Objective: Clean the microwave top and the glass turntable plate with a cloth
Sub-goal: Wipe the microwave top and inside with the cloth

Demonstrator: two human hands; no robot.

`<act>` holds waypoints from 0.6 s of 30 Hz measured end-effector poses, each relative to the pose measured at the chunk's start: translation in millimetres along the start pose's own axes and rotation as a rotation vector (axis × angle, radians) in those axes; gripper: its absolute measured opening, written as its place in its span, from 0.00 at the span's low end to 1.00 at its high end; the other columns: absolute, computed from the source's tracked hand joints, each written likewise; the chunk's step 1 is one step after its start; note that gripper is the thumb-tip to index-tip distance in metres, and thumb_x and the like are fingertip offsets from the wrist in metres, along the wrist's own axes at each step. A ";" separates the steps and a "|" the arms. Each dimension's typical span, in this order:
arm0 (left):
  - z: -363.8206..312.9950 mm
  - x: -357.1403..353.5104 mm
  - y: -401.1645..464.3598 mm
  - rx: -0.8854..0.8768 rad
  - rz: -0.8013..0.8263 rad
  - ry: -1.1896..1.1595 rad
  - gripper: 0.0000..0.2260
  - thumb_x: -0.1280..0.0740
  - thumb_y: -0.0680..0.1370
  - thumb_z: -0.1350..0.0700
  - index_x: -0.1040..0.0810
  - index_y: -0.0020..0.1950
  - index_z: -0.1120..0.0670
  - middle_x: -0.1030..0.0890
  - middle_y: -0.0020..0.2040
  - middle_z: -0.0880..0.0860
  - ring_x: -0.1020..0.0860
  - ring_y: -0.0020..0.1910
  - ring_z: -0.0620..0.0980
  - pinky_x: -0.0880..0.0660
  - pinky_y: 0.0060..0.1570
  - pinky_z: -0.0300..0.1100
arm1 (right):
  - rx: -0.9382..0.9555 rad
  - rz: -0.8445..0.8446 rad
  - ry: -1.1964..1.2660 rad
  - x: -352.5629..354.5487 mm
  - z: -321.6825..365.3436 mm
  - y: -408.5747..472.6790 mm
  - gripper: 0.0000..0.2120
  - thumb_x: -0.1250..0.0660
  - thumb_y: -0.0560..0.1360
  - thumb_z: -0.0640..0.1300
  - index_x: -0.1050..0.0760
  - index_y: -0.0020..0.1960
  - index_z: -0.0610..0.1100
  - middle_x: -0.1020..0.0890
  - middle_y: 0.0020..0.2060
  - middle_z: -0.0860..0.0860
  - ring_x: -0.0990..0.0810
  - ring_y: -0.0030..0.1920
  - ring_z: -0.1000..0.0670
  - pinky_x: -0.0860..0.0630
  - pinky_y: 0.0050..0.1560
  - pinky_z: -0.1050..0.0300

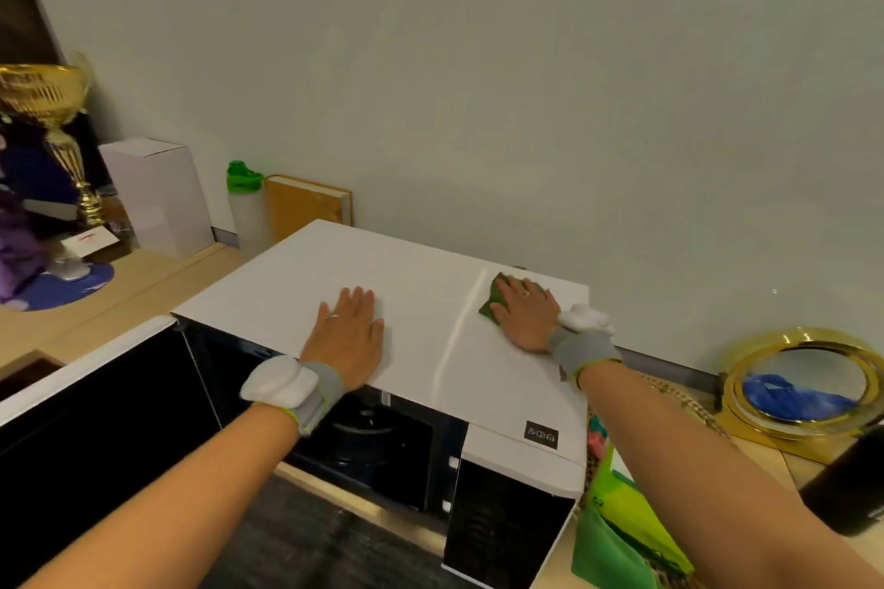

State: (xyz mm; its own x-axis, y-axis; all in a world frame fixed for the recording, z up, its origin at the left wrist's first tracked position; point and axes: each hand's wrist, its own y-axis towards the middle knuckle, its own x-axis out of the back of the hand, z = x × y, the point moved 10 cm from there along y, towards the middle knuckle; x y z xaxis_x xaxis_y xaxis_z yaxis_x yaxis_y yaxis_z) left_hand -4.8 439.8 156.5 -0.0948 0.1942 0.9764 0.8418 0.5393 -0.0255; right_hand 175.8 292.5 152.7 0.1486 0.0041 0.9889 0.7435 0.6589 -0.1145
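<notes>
The left hand (347,340) lies flat on the white microwave top (287,282), palm down, its fingers straight and slightly spread, holding nothing — a thin ring shows on one of them. The right hand (524,318) is also flat, its straight fingers pressing a green cloth (492,301) against the same top; the cloth peeks out beyond the fingertips and on the thumb side, with most of it hidden under the palm. Both wrists wear a grey strap with a white padded block on it. Between the two hands a faint bright streak runs across the white surface from back to front. Beyond the right fingertips the top reaches nearly to the pale wall (478,86). Below the left wrist the microwave stands with its door (95,397) swung open toward the left, and in the dark cavity the glass turntable plate (368,435) sits on the floor of the oven, dim but visible. Just beside the right forearm, near the front corner of the top, is a small dark label (541,434). Farther out past the left fingertips, against the wall, stand a clear bottle with a green cap (245,206), a brown board (306,210) leaning upright, a white box (158,196) and a gold trophy (52,120). Off to the outer side of the right arm a round gold-rimmed dish (803,383) with blue in it rests on the counter, and green bags (617,536) lie close under the forearm.
</notes>
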 end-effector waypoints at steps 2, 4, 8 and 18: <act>27.7 7.3 11.0 0.031 -0.004 -0.033 0.24 0.56 0.83 0.52 0.55 0.78 0.58 0.55 0.79 0.54 0.57 0.78 0.51 0.59 0.76 0.47 | 0.112 0.006 -0.005 -6.1 22.7 -18.0 0.27 0.55 0.82 0.54 0.56 0.78 0.49 0.53 0.78 0.52 0.55 0.78 0.47 0.57 0.77 0.49; 50.1 14.4 23.2 0.047 -0.026 -0.080 0.24 0.55 0.83 0.52 0.54 0.78 0.57 0.54 0.79 0.54 0.58 0.78 0.51 0.60 0.77 0.47 | 0.187 0.023 0.002 -9.9 35.6 -24.2 0.27 0.54 0.82 0.55 0.57 0.78 0.50 0.54 0.78 0.52 0.56 0.78 0.48 0.58 0.76 0.50; 72.5 23.9 33.1 0.058 -0.072 -0.143 0.24 0.53 0.83 0.52 0.52 0.78 0.57 0.53 0.79 0.53 0.57 0.78 0.50 0.61 0.76 0.45 | 0.151 0.031 0.028 0.8 33.5 16.2 0.28 0.53 0.81 0.58 0.55 0.78 0.50 0.52 0.78 0.51 0.54 0.78 0.48 0.56 0.77 0.49; 73.8 23.7 37.5 0.053 -0.115 -0.209 0.24 0.54 0.83 0.51 0.53 0.78 0.56 0.53 0.79 0.52 0.57 0.78 0.49 0.61 0.77 0.45 | 0.071 0.006 0.010 -4.1 117.6 93.0 0.30 0.57 0.81 0.58 0.57 0.78 0.47 0.54 0.78 0.50 0.56 0.78 0.45 0.58 0.77 0.46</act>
State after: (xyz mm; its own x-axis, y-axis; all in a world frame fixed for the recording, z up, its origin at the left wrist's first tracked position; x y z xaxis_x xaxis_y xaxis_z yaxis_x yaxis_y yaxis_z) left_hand -14.7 525.0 162.8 -0.3007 0.2915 0.9081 0.7904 0.6089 0.0663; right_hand 167.6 442.3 149.3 0.1594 0.0010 0.9872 0.6947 0.7104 -0.1129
